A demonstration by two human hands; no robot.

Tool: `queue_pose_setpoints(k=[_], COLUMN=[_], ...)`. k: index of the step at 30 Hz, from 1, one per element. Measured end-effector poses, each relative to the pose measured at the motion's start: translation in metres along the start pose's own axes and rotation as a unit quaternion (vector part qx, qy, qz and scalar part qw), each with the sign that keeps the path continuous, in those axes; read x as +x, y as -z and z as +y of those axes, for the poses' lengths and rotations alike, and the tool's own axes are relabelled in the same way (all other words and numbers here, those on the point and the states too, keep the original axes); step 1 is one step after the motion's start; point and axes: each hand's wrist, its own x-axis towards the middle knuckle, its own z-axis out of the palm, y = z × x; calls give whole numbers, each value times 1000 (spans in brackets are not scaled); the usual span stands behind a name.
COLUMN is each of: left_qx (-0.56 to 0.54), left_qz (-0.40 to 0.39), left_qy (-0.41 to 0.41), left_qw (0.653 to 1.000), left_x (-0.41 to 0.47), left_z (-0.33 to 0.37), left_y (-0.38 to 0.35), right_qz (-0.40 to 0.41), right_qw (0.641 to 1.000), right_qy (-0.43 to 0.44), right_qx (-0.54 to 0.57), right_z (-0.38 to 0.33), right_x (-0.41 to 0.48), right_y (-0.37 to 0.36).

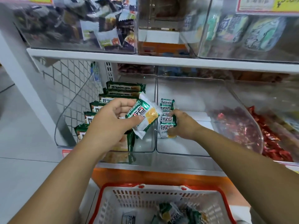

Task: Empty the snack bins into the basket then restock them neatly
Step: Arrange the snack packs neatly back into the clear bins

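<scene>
My left hand [111, 120] pinches a green-and-white snack packet [144, 115] above the divider between two clear bins. The left bin [68, 139] holds a neat row of green packets [103, 107] standing on edge. My right hand [182, 125] reaches into the middle bin [194, 147] and grips the near end of a short row of small green-and-white packets [167, 117]. Below, a white basket with a red rim [103, 191] holds a few loose packets [176, 214].
To the right, another clear bin holds red-wrapped snacks [242, 126]. An upper shelf [161, 60] carries clear bins of mixed wrapped snacks [105, 29]. A wire mesh panel [72, 81] closes the shelf's left side. Grey floor lies to the left.
</scene>
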Motion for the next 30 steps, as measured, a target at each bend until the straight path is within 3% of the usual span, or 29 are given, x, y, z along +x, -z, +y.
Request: queue_pose_setpoints(k=[4,7,9,10,12,15,20,23,27,30], left_qx=[9,18,38,44,42,39,113,183,276,283], left_qz=[-6,2,1,-2,-13,-14,-9,-49,-84,-95], left_qy=[-10,-17,-30,-39,-52,-64,-79,-75,-82,-92], left_qw=[1000,1000,999,998,998,997,990,979,954,950], left_x=[-5,-10,-12,-13,-14,-14,-13,-19,-25,-25], left_z=[1,5,7,9,12,10,-1,-8,-16,-21], left_y=[-4,-4,-5,-7,-11,-18,-29,-35,-38,-39], right_qz=[-35,69,154,150,62,-1,100,95,-25,-19], right_qw=[999,994,988,984,966,958,938,968,997,999], right_qy=[-24,-5,32,53,105,156,61,4,15,29], right_qx=[-22,-85,-1,75,229,243,325,231,74,-33], right_z=[-1,-17,-38,-50,-72,-74,-37,-10,0,0], right_x=[-10,-35,-55,-67,-92,-109,-86,-71,-55,-42], right_y=[8,31,47,53,58,51,66,59,22,10])
